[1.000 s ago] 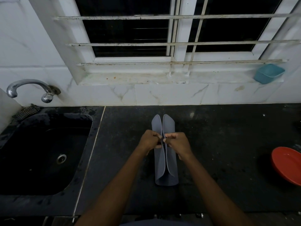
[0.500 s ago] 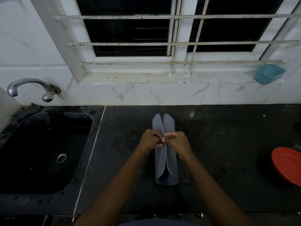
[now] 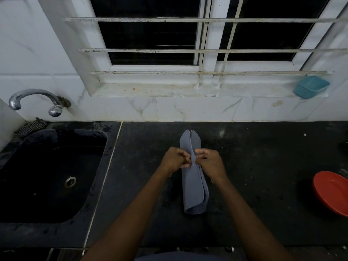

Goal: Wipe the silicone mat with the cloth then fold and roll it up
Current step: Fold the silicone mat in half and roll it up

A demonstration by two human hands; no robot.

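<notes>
Hands are pinching the grey silicone mat at about mid-length. The left hand is gripping the mat's left flap w/ curled fingers and thumb. The right hand is gripping the right flap the same way, and the fingertips of the two hands are almost meeting over the seam. Both flaps are standing up and being pressed together along the top edge.

The mat is lying folded lengthwise into a narrow strip, long axis running straight away from the person. Its near end is showing a rounded fold, and its far end is showing two tapered tips side by side. It is resting on the dark counter, approx. in the middle, w/ the far tips near the white tiled wall but apart from it. Both forearms are reaching in from the bottom edge, one on each side of the strip.

Further out, a black sink is sitting at left, w/ a chrome tap curving over it. A checked cloth is lying bunched at the sink's back left corner. At far right a red bowl is sitting on the counter, partly cut off by the frame edge. A teal container is resting on the window sill at its right end, well apart from the mat.
</notes>
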